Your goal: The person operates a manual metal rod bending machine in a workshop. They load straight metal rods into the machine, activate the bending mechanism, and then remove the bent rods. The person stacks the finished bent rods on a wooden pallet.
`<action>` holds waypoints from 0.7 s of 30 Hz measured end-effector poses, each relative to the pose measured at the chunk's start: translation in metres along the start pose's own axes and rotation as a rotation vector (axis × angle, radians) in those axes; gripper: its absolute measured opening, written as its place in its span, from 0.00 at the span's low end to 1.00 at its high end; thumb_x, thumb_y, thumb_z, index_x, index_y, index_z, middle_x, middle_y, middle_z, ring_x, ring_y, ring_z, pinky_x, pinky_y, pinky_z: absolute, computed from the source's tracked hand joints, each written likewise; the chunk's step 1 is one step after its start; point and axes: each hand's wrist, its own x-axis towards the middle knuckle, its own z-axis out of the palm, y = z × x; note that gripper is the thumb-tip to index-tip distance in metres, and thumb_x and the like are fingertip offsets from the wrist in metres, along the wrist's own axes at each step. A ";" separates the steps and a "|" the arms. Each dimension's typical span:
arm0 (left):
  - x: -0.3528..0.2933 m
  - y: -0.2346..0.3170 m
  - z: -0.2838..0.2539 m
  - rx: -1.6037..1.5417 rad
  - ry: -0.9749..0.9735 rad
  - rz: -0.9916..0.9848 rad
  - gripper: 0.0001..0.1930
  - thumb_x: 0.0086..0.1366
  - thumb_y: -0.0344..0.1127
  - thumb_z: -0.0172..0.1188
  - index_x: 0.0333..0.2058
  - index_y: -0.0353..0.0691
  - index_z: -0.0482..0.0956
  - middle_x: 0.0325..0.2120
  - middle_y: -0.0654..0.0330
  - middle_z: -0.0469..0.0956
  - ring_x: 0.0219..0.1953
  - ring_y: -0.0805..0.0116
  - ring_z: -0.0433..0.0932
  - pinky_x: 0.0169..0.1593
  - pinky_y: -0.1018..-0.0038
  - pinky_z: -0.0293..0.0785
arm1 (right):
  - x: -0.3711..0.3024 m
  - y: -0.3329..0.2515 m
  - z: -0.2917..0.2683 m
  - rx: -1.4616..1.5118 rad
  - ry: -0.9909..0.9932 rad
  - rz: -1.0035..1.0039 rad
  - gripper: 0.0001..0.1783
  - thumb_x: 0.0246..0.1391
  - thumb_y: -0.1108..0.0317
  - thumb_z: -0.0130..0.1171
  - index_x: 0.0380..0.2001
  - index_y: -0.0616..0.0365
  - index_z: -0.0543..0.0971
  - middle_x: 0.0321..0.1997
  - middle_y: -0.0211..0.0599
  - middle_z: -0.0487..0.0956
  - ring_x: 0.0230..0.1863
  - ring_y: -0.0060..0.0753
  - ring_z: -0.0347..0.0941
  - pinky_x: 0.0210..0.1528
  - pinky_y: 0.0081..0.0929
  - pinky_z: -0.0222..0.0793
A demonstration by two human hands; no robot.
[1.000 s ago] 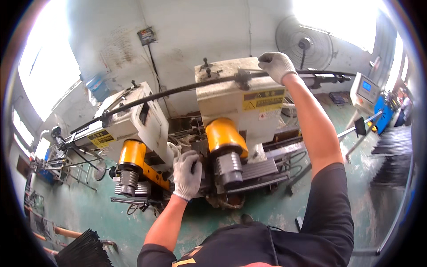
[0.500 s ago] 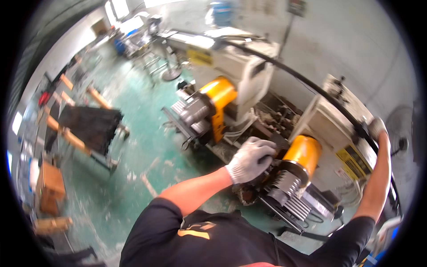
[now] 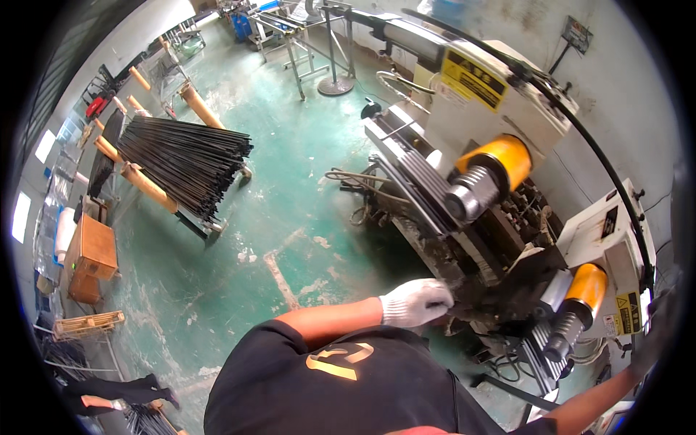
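Turned left beside the long black bar (image 3: 606, 164)

Has swung the view leftward over the last half second, bringing a fanned stack of black rods (image 3: 185, 163) closer to the middle and shifting the near machine (image 3: 583, 239) toward the right rim. Has also taken the left hand (image 3: 417, 302) from close beside the near machine's yellow cylinder (image 3: 586, 284) to well apart from it. Suggests, as a judgement, a turn of the body partway through the work, not a finished step.

Keeps the left fingers curled inward, with nothing visible between; cannot tell if pressed fully together. Reaches with the right hand (image 3: 661, 319) into the dark rim, near the lower stretch of the bar; cannot tell whether spread or pinching, nor whether touching it.

Finds the bar crossing above both the near machine and the far machine (image 3: 536, 123). Follows its long axis from upper middle down to lower right, in a bow perhaps owed to the lens. Sees one end pointing up and left, past the far machine; loses the other in shadow by the right hand.
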 end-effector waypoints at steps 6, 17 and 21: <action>-0.067 -0.034 -0.108 -0.095 0.097 -0.426 0.08 0.60 0.30 0.59 0.39 0.36 0.79 0.34 0.55 0.79 0.39 0.64 0.78 0.44 0.71 0.75 | -0.186 -0.244 0.152 0.708 -0.677 0.407 0.22 0.40 0.89 0.45 0.40 0.63 0.76 0.31 0.29 0.74 0.29 0.20 0.71 0.34 0.17 0.69; -0.056 -0.118 -0.273 -0.377 0.130 -0.646 0.16 0.62 0.29 0.56 0.48 0.33 0.75 0.41 0.57 0.79 0.45 0.73 0.76 0.50 0.73 0.72 | -0.294 -0.440 0.435 1.273 -1.279 0.665 0.33 0.43 0.89 0.42 0.57 0.63 0.69 0.37 0.33 0.72 0.38 0.25 0.71 0.44 0.25 0.73; -0.052 -0.146 -0.348 -0.465 0.190 -0.692 0.15 0.64 0.31 0.57 0.48 0.32 0.74 0.41 0.59 0.79 0.44 0.73 0.75 0.50 0.73 0.71 | -0.281 -0.525 0.517 1.443 -1.232 0.882 0.33 0.46 0.87 0.43 0.58 0.59 0.68 0.36 0.33 0.71 0.36 0.28 0.74 0.44 0.26 0.75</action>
